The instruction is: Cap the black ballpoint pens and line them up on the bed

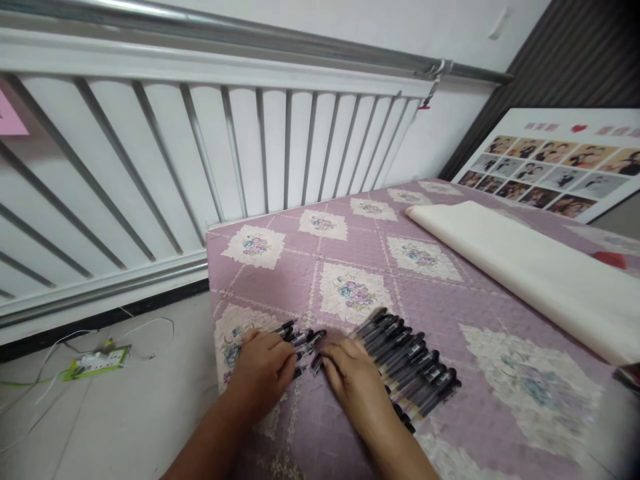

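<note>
Resting palm-down on purple cloth point(350, 253), both hands. Left hand point(263, 370) covers small pen bunch point(303, 338), fingers curled, can't tell if gripping. Right hand point(353, 381) flat, released, touching near end of pen row point(413, 370). Paper roll point(525, 267) well apart.

Black pens point(410, 370) are spread on a purple cloth point(450, 300); they are covered by the left hand point(265, 373) and right hand point(353, 383), pressed flat.

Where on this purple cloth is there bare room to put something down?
Bare cloth lies between the pens and the radiator, and between the pens and the cream roll. It is crowded under the left hand and right hand, both resting on pens.
</note>
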